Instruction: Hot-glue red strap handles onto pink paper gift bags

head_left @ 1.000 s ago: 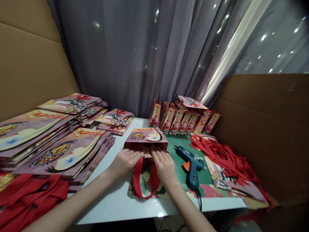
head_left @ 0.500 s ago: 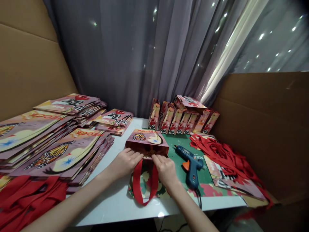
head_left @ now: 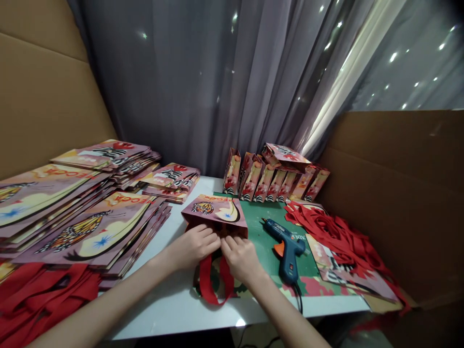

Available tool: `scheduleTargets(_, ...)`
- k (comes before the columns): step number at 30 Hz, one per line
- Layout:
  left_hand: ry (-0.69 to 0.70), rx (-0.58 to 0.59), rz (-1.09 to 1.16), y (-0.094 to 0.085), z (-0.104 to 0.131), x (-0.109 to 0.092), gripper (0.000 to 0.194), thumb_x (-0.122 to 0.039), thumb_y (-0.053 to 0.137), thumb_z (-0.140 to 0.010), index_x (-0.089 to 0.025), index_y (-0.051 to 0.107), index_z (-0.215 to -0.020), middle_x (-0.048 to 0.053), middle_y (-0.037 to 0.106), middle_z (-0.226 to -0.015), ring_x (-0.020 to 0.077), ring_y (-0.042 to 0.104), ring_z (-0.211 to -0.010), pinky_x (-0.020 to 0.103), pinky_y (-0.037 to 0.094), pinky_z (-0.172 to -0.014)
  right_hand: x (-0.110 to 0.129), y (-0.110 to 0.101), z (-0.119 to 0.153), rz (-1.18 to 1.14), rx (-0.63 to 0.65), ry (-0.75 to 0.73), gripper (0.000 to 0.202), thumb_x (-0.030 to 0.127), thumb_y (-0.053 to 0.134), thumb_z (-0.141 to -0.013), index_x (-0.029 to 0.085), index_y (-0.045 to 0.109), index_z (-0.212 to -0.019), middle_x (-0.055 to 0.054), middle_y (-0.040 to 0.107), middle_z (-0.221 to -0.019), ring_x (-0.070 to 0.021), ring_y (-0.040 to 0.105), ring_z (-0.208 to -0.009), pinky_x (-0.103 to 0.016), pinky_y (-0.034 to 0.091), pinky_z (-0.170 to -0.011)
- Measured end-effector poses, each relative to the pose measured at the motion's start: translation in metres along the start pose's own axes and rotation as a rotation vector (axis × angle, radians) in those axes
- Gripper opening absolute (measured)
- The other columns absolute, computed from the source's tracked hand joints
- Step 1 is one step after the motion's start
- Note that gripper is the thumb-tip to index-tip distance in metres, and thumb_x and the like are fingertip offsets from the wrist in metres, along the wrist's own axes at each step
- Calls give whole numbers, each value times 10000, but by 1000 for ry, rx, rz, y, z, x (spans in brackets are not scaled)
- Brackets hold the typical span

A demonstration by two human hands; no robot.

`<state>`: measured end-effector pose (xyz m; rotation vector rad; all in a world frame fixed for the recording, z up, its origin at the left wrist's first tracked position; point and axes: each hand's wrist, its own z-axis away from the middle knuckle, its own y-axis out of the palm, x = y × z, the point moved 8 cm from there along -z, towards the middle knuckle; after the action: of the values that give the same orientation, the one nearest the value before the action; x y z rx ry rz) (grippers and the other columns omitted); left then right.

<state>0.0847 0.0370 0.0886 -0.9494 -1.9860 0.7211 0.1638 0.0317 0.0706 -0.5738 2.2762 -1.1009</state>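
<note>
Both hands press on the near edge of a small paper bag (head_left: 214,212) lying flat on the table (head_left: 174,304). The left hand (head_left: 194,245) and the right hand (head_left: 239,256) have drawn closer together than a second ago, fingertips now almost touching at the middle of the bag's edge. Each grip is curled down, fingers bent and pinching the bag's edge where the red ribbon handle (head_left: 213,282) comes out; the ribbon loop, wider before, now hangs narrower just below the two hands. The bag itself has turned a little, its far corner swung toward the left.

Just right of the right hand lies a blue glue gun (head_left: 286,244) on a green mat (head_left: 268,227), unmoved. Further right is a heap of red ribbons (head_left: 337,232). Left of the left hand sit stacks of flat bags (head_left: 90,227), and beyond the hands stands a row of folded bags (head_left: 275,179).
</note>
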Motion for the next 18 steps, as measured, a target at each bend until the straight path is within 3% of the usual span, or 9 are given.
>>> scheduleTargets(5, -16, 24, 63, 2, 1, 4, 114, -102, 514, -931, -164, 608, -909, 20, 649, -766, 180, 567, -686, 327, 416, -639, -1, -7, 1, -7, -52, 4, 84, 148, 538, -933, 164, 618, -914, -26, 653, -744, -172, 581, -613, -317, 345, -495)
scheduleTargets(9, -130, 39, 39, -5, 10, 15, 137, -111, 520, -938, -177, 626, -995, 11, 703, -815, 172, 624, -671, 315, 437, -600, -10, -17, 4, 5, -139, 14, 171, 177, 493, -997, 116, 629, -1082, -63, 714, -848, -167, 640, -728, -296, 430, -589)
scheduleTargets(14, -119, -32, 29, -8, 34, 23, 340, 15, 411, -902, -167, 627, -1090, 36, 758, -921, 147, 694, -753, 278, 489, -661, -21, -5, 16, 58, -35, 8, 264, 15, 530, -903, 66, 622, -1146, -116, 722, -955, -191, 654, -787, -301, 496, -695)
scheduleTargets(18, -129, -76, 90, -6, 47, 25, 347, -2, 389, -918, -186, 639, -1074, 34, 767, -929, 134, 707, -779, 254, 494, -640, -23, 1, 23, 55, -22, 0, 256, -10, 496, -892, 76, 640, -1086, -136, 717, -980, -193, 643, -773, -305, 496, -700)
